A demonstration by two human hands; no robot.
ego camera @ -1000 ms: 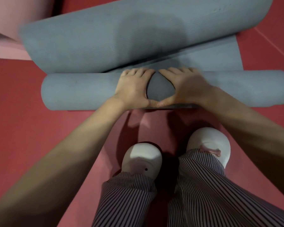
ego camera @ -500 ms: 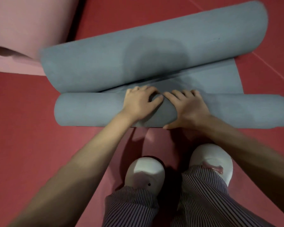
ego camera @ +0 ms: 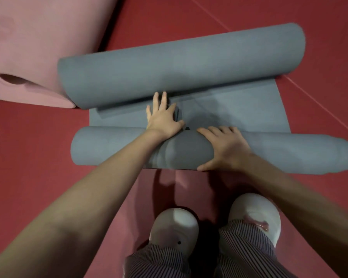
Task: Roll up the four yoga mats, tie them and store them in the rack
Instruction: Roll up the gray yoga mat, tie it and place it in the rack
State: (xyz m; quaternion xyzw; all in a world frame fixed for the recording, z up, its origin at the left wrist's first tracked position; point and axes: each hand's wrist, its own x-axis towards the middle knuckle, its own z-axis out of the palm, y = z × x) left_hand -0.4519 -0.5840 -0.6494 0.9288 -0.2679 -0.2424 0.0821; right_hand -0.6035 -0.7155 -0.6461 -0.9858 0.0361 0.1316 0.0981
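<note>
Red gym flooring [ego camera: 28, 147] fills the head camera's view, where a person bends over a grey yoga mat [ego camera: 109, 145] lying crosswise in front of two white shoes [ego camera: 175, 227] and striped trousers [ego camera: 249, 247]. The mat's near end is wound into a tight roll, and a flat section [ego camera: 239, 109] stretches away from it to a larger grey roll [ego camera: 179, 67] lying just beyond. The left hand [ego camera: 163, 117] reaches over the near roll and rests palm-down on the flat section, fingers straight and gripping nothing. A small dark item sits just beside its thumb, too indistinct to identify. The right hand [ego camera: 225, 147] presses on top of the near roll, fingers spread across it and thumb on the near side, not closed around it. A pink mat [ego camera: 38, 47], partly rolled, lies at upper left, touching the larger grey roll's end.
</note>
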